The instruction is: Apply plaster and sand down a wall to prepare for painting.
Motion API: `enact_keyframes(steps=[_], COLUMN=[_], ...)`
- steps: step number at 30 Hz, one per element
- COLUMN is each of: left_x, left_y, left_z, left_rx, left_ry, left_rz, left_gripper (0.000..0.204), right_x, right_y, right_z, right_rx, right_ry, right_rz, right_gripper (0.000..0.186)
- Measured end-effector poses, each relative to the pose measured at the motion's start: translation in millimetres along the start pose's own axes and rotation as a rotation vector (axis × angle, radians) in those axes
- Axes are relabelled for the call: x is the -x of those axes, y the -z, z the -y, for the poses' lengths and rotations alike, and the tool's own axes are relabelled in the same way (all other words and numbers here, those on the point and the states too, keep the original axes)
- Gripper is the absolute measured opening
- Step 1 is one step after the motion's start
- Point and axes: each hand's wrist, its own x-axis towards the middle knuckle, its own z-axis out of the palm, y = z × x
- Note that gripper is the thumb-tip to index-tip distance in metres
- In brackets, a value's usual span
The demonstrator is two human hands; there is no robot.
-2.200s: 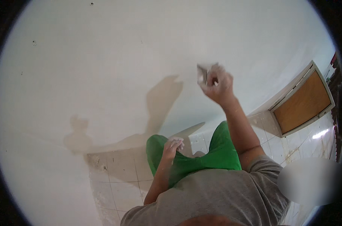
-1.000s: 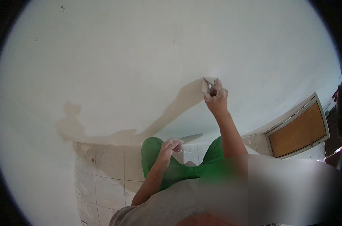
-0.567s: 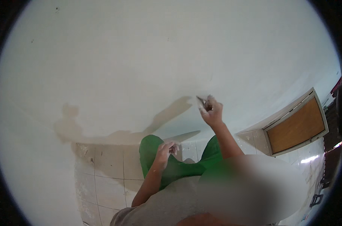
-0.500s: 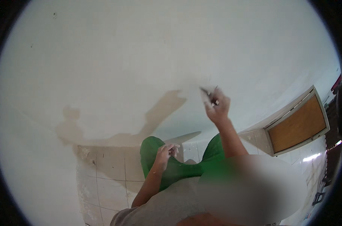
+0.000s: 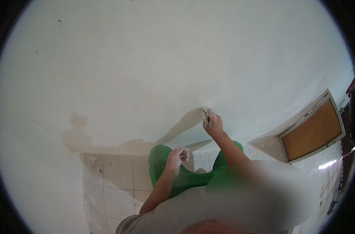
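Right hand (image 5: pixel 212 122): fingers clamped on grey sheet (image 5: pixel 204 114) | seemingly rubbing white wall (image 5: pixel 146 62) | left hand (image 5: pixel 178 156): fingers curled, contents unclear | next: likely even pressure

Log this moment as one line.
right hand: holds flat piece at wall | left hand: dusty, loosely curled, by trousers | brown panel: right

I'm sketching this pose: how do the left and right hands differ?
The right hand is at the wall; the left hand is lower, near the left knee. The right hand grips a thin flat tool; the left hand is loosely curled, nothing visible in it. Both show whitish residue.
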Motion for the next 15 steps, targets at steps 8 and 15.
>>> enact_keyframes(steps=[8, 15], left_x=[4, 6], left_y=[-2, -6], left_z=[12, 20], left_rx=[0.032, 0.048], left_ry=[0.040, -0.011], left_rz=[0.015, 0.107], left_gripper=[0.030, 0.035], right_x=[-72, -138], right_y=[76, 105], right_z=[57, 77], right_rx=[-0.235, -0.212], right_ry=[-0.069, -0.096], right_rz=[-0.121, -0.107], right_gripper=[0.046, 0.037])
